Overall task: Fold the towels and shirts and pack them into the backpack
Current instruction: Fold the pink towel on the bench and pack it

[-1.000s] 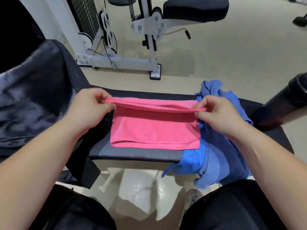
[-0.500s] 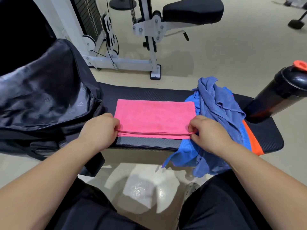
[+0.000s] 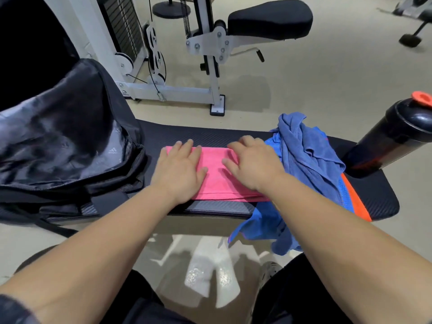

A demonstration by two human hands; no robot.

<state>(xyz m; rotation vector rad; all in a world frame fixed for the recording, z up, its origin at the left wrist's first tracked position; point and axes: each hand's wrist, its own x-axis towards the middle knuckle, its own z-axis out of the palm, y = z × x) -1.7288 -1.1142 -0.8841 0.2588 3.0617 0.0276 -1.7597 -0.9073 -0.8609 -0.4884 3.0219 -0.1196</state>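
Note:
A folded pink towel (image 3: 216,181) lies flat on the black bench pad (image 3: 201,136). My left hand (image 3: 178,170) presses flat on its left part, fingers straight and spread. My right hand (image 3: 251,163) presses flat on its right part the same way. To the left, the black backpack (image 3: 70,136) lies open with its shiny lining showing. To the right, a crumpled blue pile of cloth (image 3: 308,164) with an orange-trimmed garment (image 3: 356,202) under it hangs over the bench's near edge.
A black bottle with an orange cap (image 3: 395,136) stands at the bench's right end. A white weight machine (image 3: 168,90) with a black seat pad (image 3: 271,18) stands on the beige floor beyond. My knees are below the bench's near edge.
The far edge of the pink towel was brought down to the near edge. Both hands then let go of the edge and moved onto the towel, now lying flat on it.

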